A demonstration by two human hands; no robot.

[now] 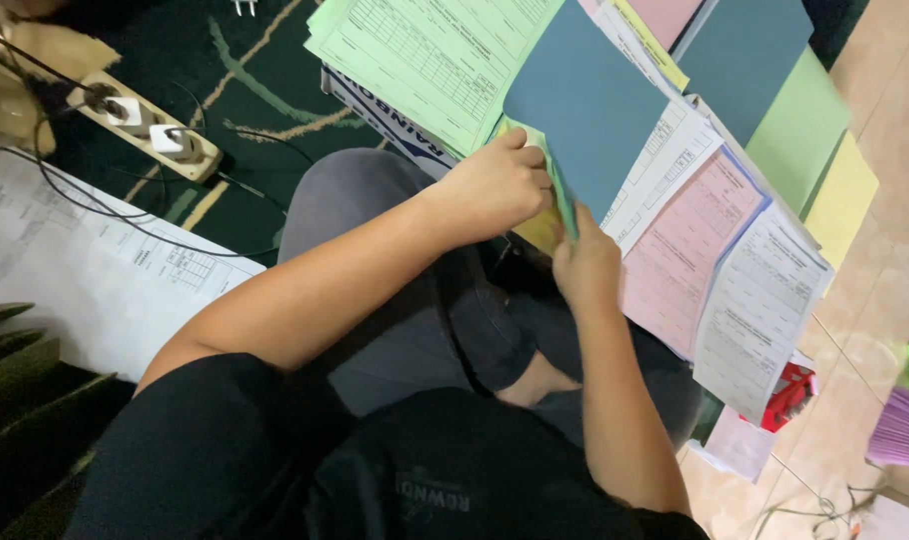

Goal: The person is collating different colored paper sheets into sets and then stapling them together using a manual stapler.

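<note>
Dark green carpet with pale line pattern (255, 80) covers the upper left floor; beige tiled floor (875, 330) runs down the right side.

Person seated, black shirt, grey trousers, viewed from above the lap.

Large white printed sheet with tables (85, 270) lies flat on the carpet at left, a thin black cable crossing it.

Fanned stack of coloured paper forms (695, 220) spreads across the lap and knees toward the upper right: pale green printed sheets at top, pink and white ruled forms lower right, plain green and yellow sheets at the far edge.

Stiff blue-grey card sheet (585, 100) stands tilted up out of the stack, near its middle.

Left hand (495, 185) curled over the lower left corner of the blue-grey card sheet, fingers folded around its edge together with a yellow-green sheet behind it; thumb side facing up.

Right hand (587, 265) just below and touching the same edge, fingers closed in a pinch on the bottom of the card. Both hands nearly meet.

Cream power strip with white plugs (150, 125) on the carpet, upper left, well apart from the hands.

Red small object (790, 395) under the papers' lower right corner; cannot tell what kind.
</note>
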